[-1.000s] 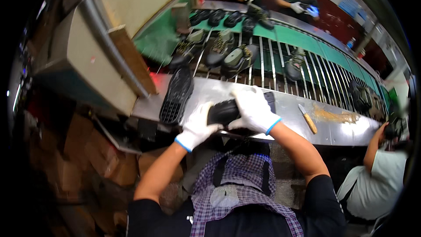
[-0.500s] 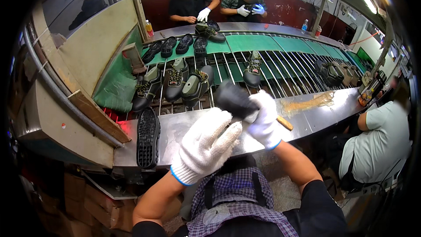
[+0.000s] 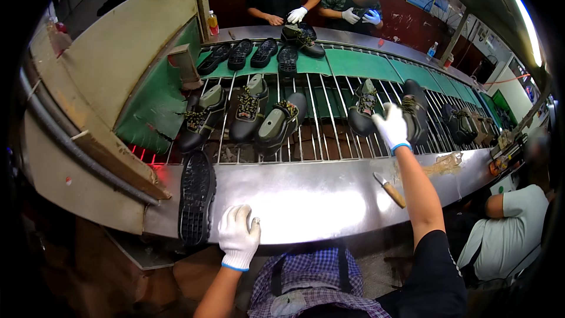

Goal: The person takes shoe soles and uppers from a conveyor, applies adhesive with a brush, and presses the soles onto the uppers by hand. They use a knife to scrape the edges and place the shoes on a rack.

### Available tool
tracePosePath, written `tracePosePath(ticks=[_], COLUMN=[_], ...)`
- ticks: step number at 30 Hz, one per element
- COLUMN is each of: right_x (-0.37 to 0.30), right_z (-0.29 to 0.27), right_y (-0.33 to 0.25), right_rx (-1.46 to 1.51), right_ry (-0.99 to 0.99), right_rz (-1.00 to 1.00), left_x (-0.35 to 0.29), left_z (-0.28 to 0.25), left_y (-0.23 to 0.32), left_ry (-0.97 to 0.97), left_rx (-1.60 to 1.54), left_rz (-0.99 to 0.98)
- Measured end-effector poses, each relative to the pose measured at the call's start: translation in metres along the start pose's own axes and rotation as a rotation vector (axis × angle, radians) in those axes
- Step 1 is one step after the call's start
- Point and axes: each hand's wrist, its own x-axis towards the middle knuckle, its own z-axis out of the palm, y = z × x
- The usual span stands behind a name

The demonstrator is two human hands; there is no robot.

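Observation:
My left hand (image 3: 238, 234), in a white knit glove, rests at the near edge of the metal table with loosely bent fingers and nothing in it. Beside it lies a black shoe sole (image 3: 196, 200), tread up. Stretched forward over the rack, my gloved right hand (image 3: 392, 126) is between two shoes with thumb and fingers apart. On its left is a laced black shoe (image 3: 362, 109). Close on its right sits another black shoe (image 3: 415, 112); whether the fingers touch either is unclear. A knife with a wooden handle (image 3: 393, 194) lies on the table below my right forearm.
Three laced shoes (image 3: 249, 109) stand on the metal bar rack (image 3: 318, 141) at left. Several soles (image 3: 240, 53) lie on the green sheet (image 3: 353, 65) behind. Two people work across the rack; another person (image 3: 500, 229) sits at right. A board wall (image 3: 129, 41) bounds the left.
The dark shoe item in my right hand has left the table, and a black shoe now sits on the rack by that hand. My left hand has dropped to the table edge. The view has shifted.

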Motion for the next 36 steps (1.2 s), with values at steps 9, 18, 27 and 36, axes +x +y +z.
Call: tracePosePath(ticks=[9, 18, 27, 36], right_x=[0.085, 0.057, 0.046, -0.046], right_z=[0.125, 0.118, 0.055, 0.083], right_y=[0.024, 0.016, -0.033, -0.021], right_rx=[0.117, 0.069, 0.464, -0.476], right_ry=[-0.027, 0.122, -0.037, -0.228], right_rz=[0.535, 0.456, 0.052, -0.047], left_x=[0.013, 0.012, 0.008, 0.008], left_z=[-0.002, -0.004, 0.001, -0.002], left_y=[0.005, -0.002, -0.011, -0.014], left_ry=[-0.068, -0.068, 0.021, 0.008], left_rx=[0.094, 0.118, 0.062, 0.077], left_rz=[-0.059, -0.041, 0.04, 0.044])
